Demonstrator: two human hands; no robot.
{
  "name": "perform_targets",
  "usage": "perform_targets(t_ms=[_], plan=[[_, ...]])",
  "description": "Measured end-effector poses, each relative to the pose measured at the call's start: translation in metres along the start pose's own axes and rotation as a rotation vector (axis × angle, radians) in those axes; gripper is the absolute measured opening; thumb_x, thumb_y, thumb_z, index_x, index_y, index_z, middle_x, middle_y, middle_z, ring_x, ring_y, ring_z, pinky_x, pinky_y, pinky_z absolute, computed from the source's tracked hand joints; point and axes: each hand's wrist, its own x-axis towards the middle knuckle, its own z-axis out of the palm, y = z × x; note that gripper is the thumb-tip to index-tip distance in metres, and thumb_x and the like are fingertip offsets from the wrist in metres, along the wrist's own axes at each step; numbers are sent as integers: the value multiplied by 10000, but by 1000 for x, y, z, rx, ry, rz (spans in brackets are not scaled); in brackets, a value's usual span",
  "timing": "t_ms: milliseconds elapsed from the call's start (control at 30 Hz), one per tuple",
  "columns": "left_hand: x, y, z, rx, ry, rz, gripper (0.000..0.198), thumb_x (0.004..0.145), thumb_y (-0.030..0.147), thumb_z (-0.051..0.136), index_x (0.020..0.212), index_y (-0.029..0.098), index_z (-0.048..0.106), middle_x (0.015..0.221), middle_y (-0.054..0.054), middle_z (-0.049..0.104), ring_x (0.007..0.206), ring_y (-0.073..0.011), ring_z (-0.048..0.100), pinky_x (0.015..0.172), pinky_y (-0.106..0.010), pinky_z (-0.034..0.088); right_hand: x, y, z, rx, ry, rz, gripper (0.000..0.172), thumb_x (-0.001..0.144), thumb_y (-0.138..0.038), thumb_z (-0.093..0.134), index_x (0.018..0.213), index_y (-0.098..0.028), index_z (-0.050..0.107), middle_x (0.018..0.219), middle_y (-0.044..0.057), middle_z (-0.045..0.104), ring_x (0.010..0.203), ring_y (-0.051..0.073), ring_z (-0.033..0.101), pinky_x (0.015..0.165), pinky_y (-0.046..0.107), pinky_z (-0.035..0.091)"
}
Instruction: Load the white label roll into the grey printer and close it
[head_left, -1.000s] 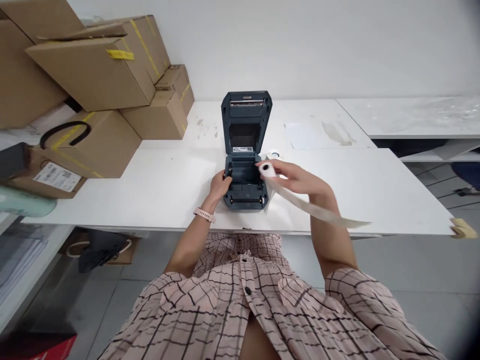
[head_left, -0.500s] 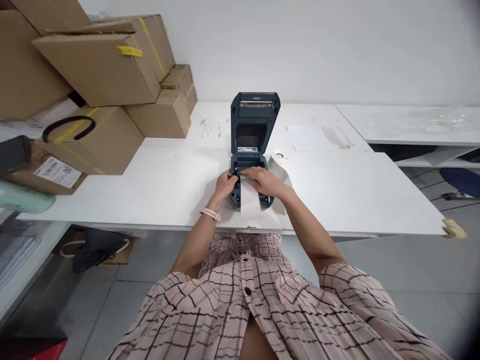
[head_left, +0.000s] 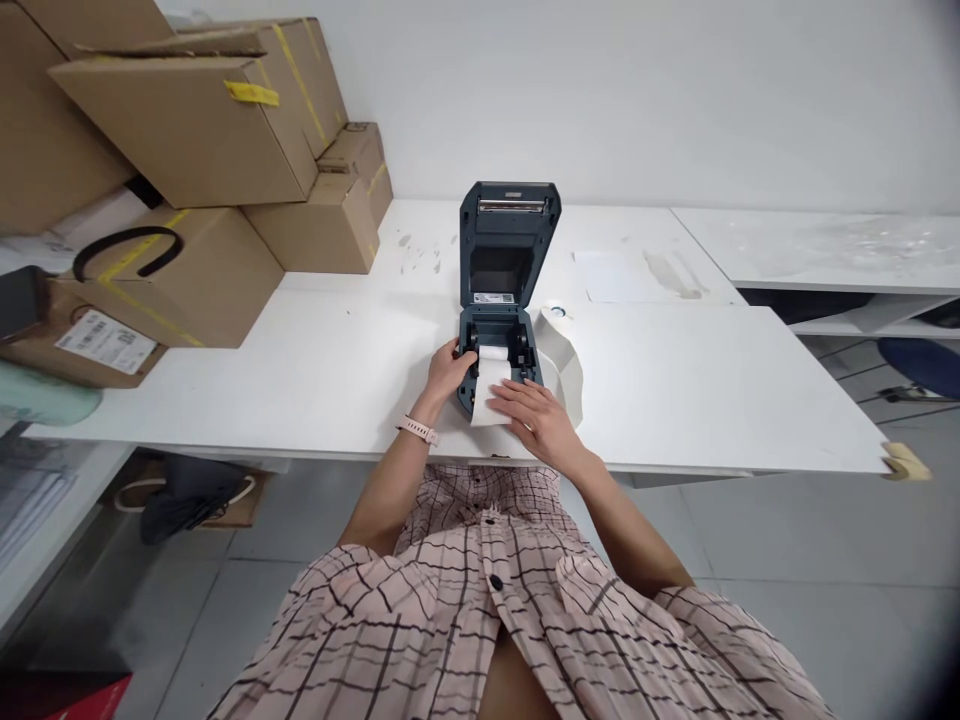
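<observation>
The left hand (head_left: 448,372) is half curled on the near left side of the dark printer (head_left: 491,313), thumb over the rim and fingers along the outer wall, so it has hold of that edge. The right hand (head_left: 545,425) is open with its fingers stretched nearly flat, their tips lying on the white paper strip (head_left: 490,398) and across the printer's front right part; whether the thumb pinches anything cannot be told. The paper roll (head_left: 493,352) sits inside the printer, between the hands and a little beyond the right fingertips, its strip running toward the person. The raised lid (head_left: 509,225) stands beyond both hands. Just past the right hand, loose paper (head_left: 568,370) curls beside the printer, with a small white roll (head_left: 556,312) behind it. Under both hands spreads a white table (head_left: 352,375); farther out from the right hand lies a thin sheet (head_left: 604,277). Well to the left of the left hand, cardboard boxes (head_left: 191,130) are stacked against the pale wall (head_left: 600,100). Far right of the right hand, a blue seat (head_left: 922,365) stands over a grey tiled floor (head_left: 795,530).
</observation>
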Motion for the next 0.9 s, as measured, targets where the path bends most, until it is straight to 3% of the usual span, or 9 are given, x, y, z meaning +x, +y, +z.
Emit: perform_targets(t_ms=[167,267,333,467,800,900], plan=[[1,-2,0,54,30,-5,321,791,427,685,1000,189,736,943,-85,701,831,-219,625,746,-318,467,-5,0,3,110,128,25,328,1051,-272,515,1294,-354,719,1382,16,720,1381,263,620,1180,601,477],[3,-2,0,93,91,-1,348,790,423,708,1034,180,749,1123,-123,687,1002,-251,637,846,-331,483,-10,0,-2,175,127,23,328,1055,-283,507,1297,-349,719,1382,19,720,1382,254,620,1191,602,466],[3,-3,0,35,62,5,384,799,423,710,1091,174,739,1197,-137,690,1053,-261,648,860,-332,497,-11,0,-5,209,128,15,324,1057,-282,509,1295,-337,723,1371,29,726,1371,252,629,1195,601,462],[2,-3,1,-90,-19,-10,472,818,435,711,1208,170,699,1225,-146,730,1059,-271,681,836,-338,524,-11,-2,-9,239,134,26,322,1054,-294,520,1294,-351,726,1355,26,732,1351,259,646,1194,620,456],[-1,3,0,-113,-10,-84,577,806,439,746,1310,178,640,1328,-163,706,1144,-289,681,893,-357,537,-14,1,-6,273,140,38,290,1023,-323,592,1261,-386,745,1334,16,740,1329,273,661,1197,634,448],[-6,11,0,-129,-21,-95,583,818,447,756,1320,176,631,1369,-175,684,1187,-305,670,940,-383,535,-17,-1,-13,328,89,26,277,990,-373,658,1250,-376,753,1351,27,734,1368,293,628,1214,658,412]])
